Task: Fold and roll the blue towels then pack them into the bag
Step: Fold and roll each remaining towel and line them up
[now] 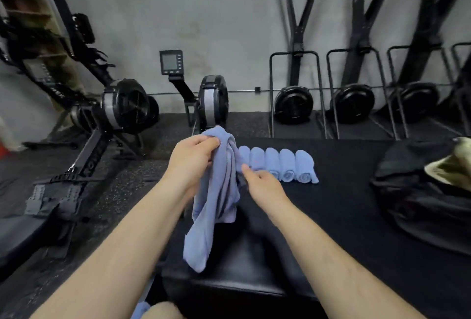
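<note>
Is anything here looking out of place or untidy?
Nothing stands out. The rolled towels lie in a neat row on the black surface; the unfolded towel simply hangs from the left hand, not yet rolled.

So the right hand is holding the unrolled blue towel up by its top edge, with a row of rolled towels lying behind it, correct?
Not quite: the head view shows the left hand gripping the unrolled blue towel at its top, not the right hand, which is only beside it. The rolled towels do lie in a row behind.
</note>
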The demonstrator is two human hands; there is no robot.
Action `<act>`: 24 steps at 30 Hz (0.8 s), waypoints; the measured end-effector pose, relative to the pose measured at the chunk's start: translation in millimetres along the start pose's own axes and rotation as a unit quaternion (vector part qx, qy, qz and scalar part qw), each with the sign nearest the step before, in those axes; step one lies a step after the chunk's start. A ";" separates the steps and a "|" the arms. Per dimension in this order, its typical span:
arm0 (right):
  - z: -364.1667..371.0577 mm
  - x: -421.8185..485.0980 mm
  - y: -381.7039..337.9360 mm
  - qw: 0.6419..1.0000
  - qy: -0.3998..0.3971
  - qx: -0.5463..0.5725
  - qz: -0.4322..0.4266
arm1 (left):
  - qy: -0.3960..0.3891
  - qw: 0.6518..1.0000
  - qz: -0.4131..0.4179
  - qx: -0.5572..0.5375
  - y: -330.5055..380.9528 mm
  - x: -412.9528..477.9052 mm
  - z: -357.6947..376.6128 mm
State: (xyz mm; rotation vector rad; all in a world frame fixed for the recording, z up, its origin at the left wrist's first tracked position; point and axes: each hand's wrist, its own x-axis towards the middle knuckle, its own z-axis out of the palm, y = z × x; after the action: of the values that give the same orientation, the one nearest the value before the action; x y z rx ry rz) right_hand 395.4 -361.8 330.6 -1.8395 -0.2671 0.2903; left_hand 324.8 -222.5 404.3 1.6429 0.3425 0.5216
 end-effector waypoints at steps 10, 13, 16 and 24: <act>-68.6 21.8 16.4 0.967 0.046 0.248 0.038 | -0.060 0.998 -0.031 -0.007 -9.5 14.8 65.1; -85.4 25.9 8.4 0.959 0.097 0.265 0.041 | -0.035 0.998 -0.043 -0.020 -19.1 25.7 58.3; -97.2 33.4 1.2 0.958 0.118 0.255 0.055 | -0.029 0.997 -0.066 -0.037 -22.9 33.6 51.4; -91.3 33.3 -6.3 0.994 0.092 0.050 -0.041 | -0.040 0.992 -0.109 -0.044 -22.2 36.7 50.1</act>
State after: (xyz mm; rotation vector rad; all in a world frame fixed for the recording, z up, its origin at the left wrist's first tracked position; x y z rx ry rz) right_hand 456.9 -431.6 359.6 -1.7377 -0.1957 0.0752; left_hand 383.8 -243.3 383.4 1.5138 0.4278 0.3017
